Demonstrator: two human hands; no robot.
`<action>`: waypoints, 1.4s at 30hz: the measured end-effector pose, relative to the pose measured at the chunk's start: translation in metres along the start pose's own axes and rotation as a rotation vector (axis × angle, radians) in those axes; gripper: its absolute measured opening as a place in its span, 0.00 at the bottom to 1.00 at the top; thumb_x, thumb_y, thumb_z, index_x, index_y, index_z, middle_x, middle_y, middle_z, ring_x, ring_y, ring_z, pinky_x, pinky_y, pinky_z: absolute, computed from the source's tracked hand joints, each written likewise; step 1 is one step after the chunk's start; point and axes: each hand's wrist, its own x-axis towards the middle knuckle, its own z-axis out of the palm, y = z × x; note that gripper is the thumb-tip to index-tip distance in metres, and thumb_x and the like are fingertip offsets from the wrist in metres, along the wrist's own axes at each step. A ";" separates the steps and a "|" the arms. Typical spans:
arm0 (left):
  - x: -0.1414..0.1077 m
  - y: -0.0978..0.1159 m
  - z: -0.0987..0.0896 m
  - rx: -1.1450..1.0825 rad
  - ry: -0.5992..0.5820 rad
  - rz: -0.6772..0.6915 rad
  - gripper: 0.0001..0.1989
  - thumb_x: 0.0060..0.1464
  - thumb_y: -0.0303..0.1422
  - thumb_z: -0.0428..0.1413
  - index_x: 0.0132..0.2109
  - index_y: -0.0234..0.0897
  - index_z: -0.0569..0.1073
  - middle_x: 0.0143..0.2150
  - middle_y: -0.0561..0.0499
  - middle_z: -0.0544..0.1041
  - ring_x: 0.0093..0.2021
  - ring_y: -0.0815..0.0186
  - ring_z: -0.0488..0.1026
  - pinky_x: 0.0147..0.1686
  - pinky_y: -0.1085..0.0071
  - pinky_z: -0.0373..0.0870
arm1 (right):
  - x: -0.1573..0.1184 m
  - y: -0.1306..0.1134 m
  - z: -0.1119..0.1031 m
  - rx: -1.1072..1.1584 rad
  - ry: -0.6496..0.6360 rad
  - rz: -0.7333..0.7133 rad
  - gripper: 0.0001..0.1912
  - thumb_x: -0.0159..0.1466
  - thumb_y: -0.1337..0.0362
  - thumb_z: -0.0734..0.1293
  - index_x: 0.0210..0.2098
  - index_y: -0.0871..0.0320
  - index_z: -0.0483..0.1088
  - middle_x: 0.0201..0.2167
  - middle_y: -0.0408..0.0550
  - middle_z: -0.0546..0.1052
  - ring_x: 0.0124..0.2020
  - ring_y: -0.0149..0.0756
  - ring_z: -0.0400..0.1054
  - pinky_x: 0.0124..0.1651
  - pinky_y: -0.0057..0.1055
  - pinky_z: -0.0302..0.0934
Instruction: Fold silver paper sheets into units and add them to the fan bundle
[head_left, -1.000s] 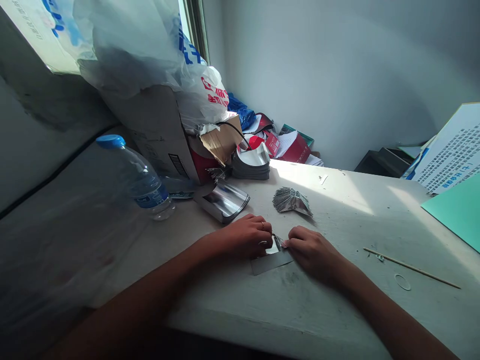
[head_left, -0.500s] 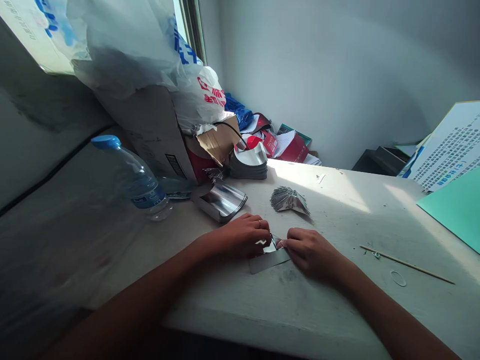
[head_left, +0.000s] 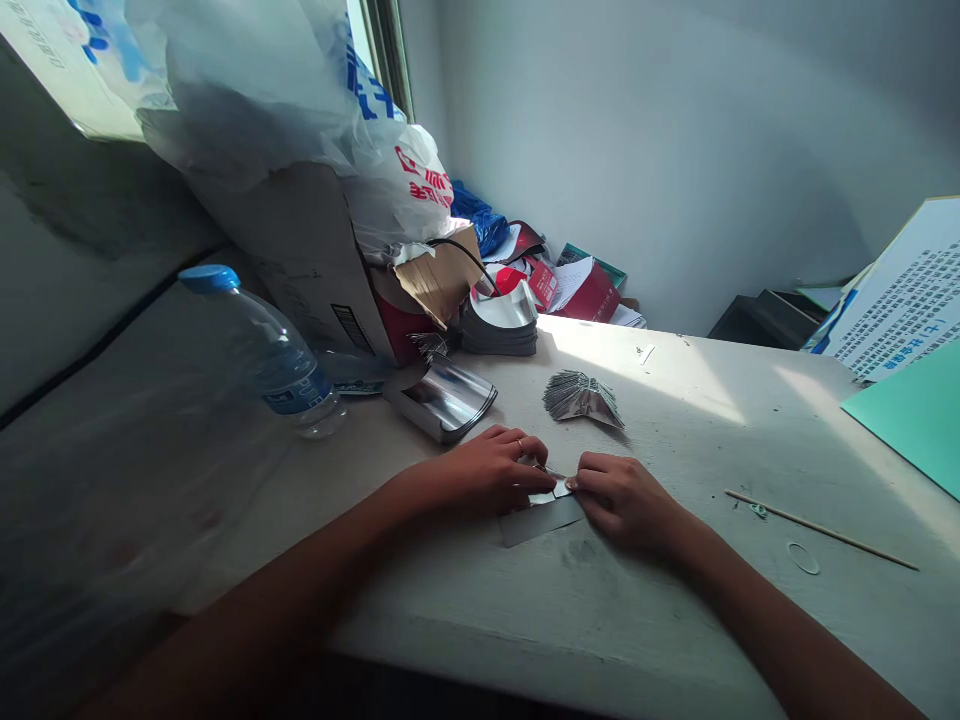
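Observation:
A sheet of silver foil paper (head_left: 536, 524) lies on the white table in front of me, dull grey on its near part, with a shiny flap folded over at the far side. My left hand (head_left: 495, 470), a ring on one finger, has its fingers bent and pressed on the shiny flap. At the sheet's right end my right hand (head_left: 622, 500) pinches the edge of the fold between thumb and fingers. Just beyond the hands sits a fanned bundle of folded foil pieces (head_left: 583, 400). A curved stack of foil sheets (head_left: 450, 395) lies beyond my left hand.
Behind stands another thick foil stack (head_left: 501, 325). On the left are a water bottle (head_left: 292, 375) and a cardboard box (head_left: 300, 260) under plastic bags (head_left: 262, 90). A thin stick (head_left: 825, 528) and a rubber band (head_left: 803, 558) lie right, near a green sheet (head_left: 915, 410).
The raised shiny flap now lies flatter on the sheet. My left fingers have slid right along it, closer to my right hand, which keeps its pinch.

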 end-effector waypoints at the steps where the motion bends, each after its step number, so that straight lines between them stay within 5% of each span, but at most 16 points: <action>1: 0.000 0.000 0.000 0.004 0.004 -0.002 0.17 0.61 0.32 0.59 0.57 0.50 0.74 0.56 0.48 0.72 0.52 0.60 0.71 0.53 0.65 0.61 | 0.000 0.001 0.000 0.010 0.006 -0.001 0.09 0.68 0.72 0.61 0.36 0.61 0.73 0.33 0.46 0.71 0.30 0.30 0.62 0.34 0.29 0.53; 16: 0.002 -0.002 0.005 -0.014 0.026 0.061 0.17 0.60 0.29 0.59 0.55 0.48 0.74 0.56 0.53 0.76 0.55 0.61 0.70 0.53 0.66 0.60 | -0.001 0.002 0.000 0.009 -0.042 0.004 0.08 0.69 0.71 0.61 0.38 0.60 0.73 0.35 0.46 0.71 0.31 0.30 0.63 0.36 0.29 0.54; 29: 0.001 -0.001 0.011 0.021 0.072 0.052 0.12 0.67 0.36 0.54 0.55 0.51 0.74 0.55 0.52 0.77 0.55 0.62 0.71 0.53 0.66 0.60 | -0.004 -0.006 -0.005 -0.137 -0.056 0.012 0.09 0.70 0.69 0.61 0.37 0.59 0.74 0.30 0.45 0.73 0.28 0.29 0.59 0.32 0.32 0.45; 36: 0.000 0.000 0.010 0.033 0.033 -0.004 0.12 0.67 0.37 0.54 0.54 0.50 0.74 0.56 0.52 0.76 0.55 0.61 0.71 0.53 0.64 0.61 | -0.008 -0.003 -0.015 -0.105 -0.152 0.018 0.16 0.70 0.66 0.60 0.53 0.56 0.74 0.32 0.47 0.76 0.30 0.32 0.64 0.32 0.30 0.46; 42: 0.001 0.003 0.007 0.094 0.026 0.074 0.16 0.66 0.30 0.54 0.58 0.46 0.71 0.59 0.49 0.74 0.56 0.61 0.70 0.55 0.65 0.61 | -0.006 -0.003 -0.016 -0.097 -0.172 0.038 0.17 0.70 0.67 0.60 0.54 0.54 0.74 0.34 0.47 0.77 0.32 0.32 0.66 0.32 0.30 0.47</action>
